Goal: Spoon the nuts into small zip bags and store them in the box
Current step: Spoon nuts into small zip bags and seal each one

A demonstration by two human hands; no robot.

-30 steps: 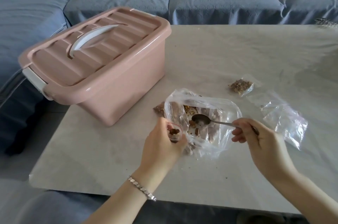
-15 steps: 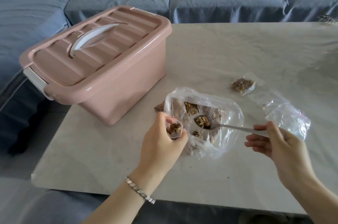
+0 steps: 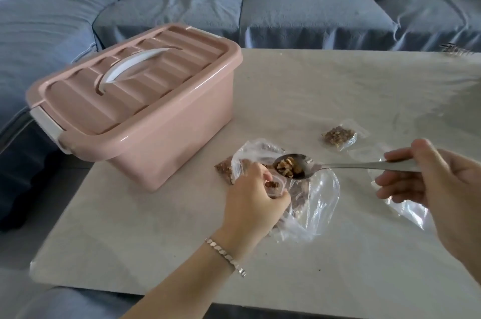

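My left hand (image 3: pixel 253 200) holds a small zip bag (image 3: pixel 354 187) upright with its mouth open; a few nuts show inside. My right hand (image 3: pixel 426 183) grips the handle of a metal spoon (image 3: pixel 294 166), whose bowl carries walnut pieces just above and right of the small bag's mouth. Beneath them lies the large clear bag of nuts (image 3: pixel 317 204). A filled small bag (image 3: pixel 338 136) lies further back on the table, and another filled bag (image 3: pixel 224 169) peeks out left of the large bag. The pink box (image 3: pixel 145 120) with a white handle stands at the left, lid on.
Empty clear zip bags (image 3: pixel 411 212) lie under my right hand. The pale table (image 3: pixel 312 89) stretches back toward a blue-grey sofa (image 3: pixel 286 14) with cushions. The table's near edge is just below my arms.
The spoon dipped into the large bag, came up loaded with nuts and now hovers raised over the small bag. My left hand has kept holding the small bag.
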